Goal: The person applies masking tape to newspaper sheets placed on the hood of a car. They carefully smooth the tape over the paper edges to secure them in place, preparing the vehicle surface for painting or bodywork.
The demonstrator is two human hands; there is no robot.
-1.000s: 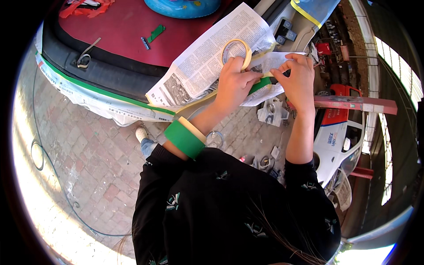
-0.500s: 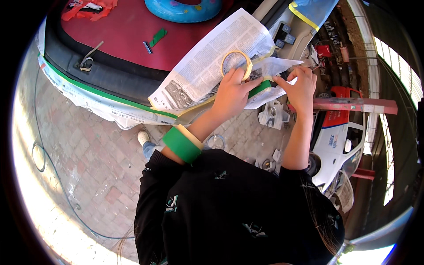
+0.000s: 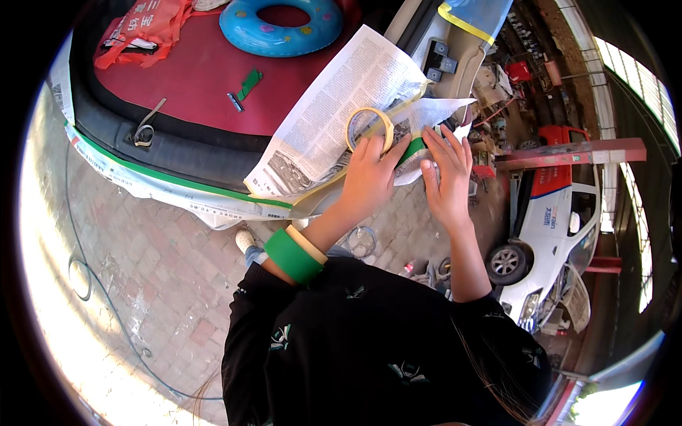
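A roll of cream masking tape (image 3: 388,128) stands up from my left hand (image 3: 368,181), whose fingers are closed at its lower edge. That hand's thumb reaches toward a green tape edge (image 3: 412,150) on the car's rear opening. On the other side of this edge is my right hand (image 3: 449,186), fingers stretched out, the fingertips against the newspaper (image 3: 439,110). A larger newspaper sheet (image 3: 355,89) lies over the bodywork to the left. Around my left forearm sit a wide green tape roll (image 3: 290,257) and a narrower cream one (image 3: 307,244).
On the red boot floor (image 3: 188,92) lie a blue swim ring (image 3: 284,46), red plastic bags (image 3: 153,32) and a green scrap (image 3: 249,84). Masking paper (image 3: 135,186) hangs along the bumper. A hose (image 3: 106,312) crosses the paving; a white-and-red car (image 3: 547,213) stands right.
My right hand has gone from a pinch near the newspaper's edge to stretched fingers lying against it. My left hand keeps the masking tape roll and has shifted slightly. The view has tilted a little.
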